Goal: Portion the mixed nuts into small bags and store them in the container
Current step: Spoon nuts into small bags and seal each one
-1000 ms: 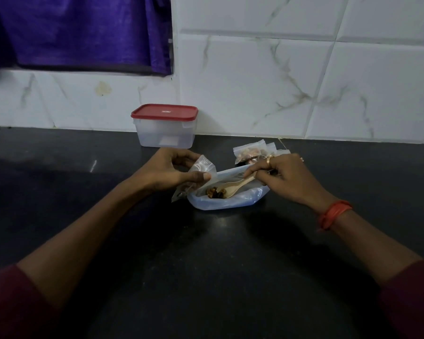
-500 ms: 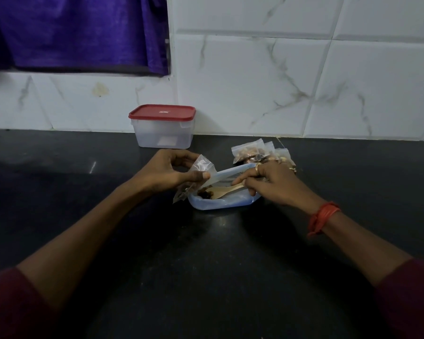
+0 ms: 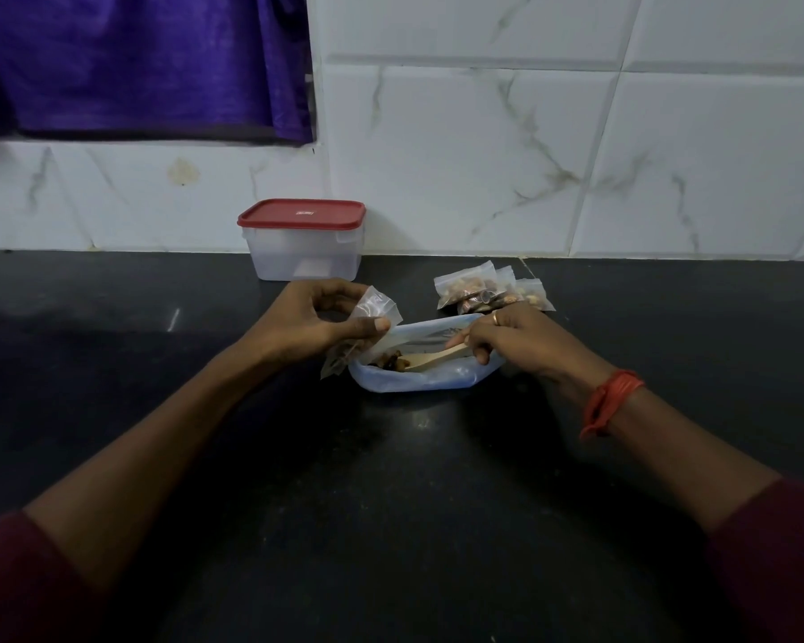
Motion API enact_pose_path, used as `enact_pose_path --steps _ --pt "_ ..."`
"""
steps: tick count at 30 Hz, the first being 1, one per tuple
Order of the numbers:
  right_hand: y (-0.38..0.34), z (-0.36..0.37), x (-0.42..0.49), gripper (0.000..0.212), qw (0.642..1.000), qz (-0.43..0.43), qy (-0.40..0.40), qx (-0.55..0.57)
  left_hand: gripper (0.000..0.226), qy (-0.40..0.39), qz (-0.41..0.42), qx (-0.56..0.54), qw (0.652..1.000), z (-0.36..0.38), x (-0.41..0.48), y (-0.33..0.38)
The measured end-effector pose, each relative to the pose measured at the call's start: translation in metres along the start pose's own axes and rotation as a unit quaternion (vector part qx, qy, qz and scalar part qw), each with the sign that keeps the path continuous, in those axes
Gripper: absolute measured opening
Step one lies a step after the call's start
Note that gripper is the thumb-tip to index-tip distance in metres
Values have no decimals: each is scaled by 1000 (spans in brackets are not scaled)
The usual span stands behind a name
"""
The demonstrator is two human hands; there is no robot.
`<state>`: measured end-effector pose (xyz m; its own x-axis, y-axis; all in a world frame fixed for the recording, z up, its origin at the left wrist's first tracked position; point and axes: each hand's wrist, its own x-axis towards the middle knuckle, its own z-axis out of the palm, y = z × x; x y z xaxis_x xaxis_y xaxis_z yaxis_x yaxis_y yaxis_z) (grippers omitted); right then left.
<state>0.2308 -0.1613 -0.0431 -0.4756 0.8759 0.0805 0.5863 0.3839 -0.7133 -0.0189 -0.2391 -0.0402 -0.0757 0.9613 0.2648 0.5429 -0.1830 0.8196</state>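
A large clear plastic bag point(image 3: 418, 380) lies open on the black counter point(image 3: 391, 503), with mixed nuts point(image 3: 393, 362) inside near its left end. My right hand point(image 3: 516, 341) grips a wooden spoon point(image 3: 432, 359) whose bowl is in the bag among the nuts. My left hand point(image 3: 316, 324) pinches a small clear bag point(image 3: 372, 313) by its mouth, just left of the large bag; its lower end holds some nuts. Several filled small bags point(image 3: 479, 290) lie behind my right hand. A clear container point(image 3: 305, 257) with a red lid stands closed at the wall.
A white marble-patterned tiled wall point(image 3: 530, 155) backs the counter. A purple cloth point(image 3: 135, 62) hangs at the upper left. Maroon sleeves cover both forearms near the frame's bottom, and an orange band sits on my right wrist.
My right hand has slid left along the large bag, pushing the spoon deeper toward the nuts. My left hand keeps the small bag in about the same place.
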Motion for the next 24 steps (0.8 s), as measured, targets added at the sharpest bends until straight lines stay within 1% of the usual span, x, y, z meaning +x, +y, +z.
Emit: enact_pose_path --steps 4,7,9,12,14,19,24 --pt "-3 -1 -4 51 998 -53 -38 -26 60 6 -6 -4 1000 0 -1 0" --pt "-5 0 -6 34 995 -78 -43 -52 58 -1 -5 -5 1000 1 -1 0" --pt "-4 1 -4 30 994 -74 -59 -61 59 -1 -3 -7 1000 2 -1 -1" --pt "-5 4 -4 40 993 -59 -85 -61 61 -2 -6 -9 1000 2 0 -3" --pt "-5 5 -3 42 994 -38 -96 -41 62 -1 -7 -10 1000 2 1 -4" --pt "-2 3 1 41 998 19 -66 1 65 9 -3 -15 1000 0 1 -5" --pt "1 -6 3 39 999 20 -17 29 64 3 10 -9 1000 -2 0 -3"
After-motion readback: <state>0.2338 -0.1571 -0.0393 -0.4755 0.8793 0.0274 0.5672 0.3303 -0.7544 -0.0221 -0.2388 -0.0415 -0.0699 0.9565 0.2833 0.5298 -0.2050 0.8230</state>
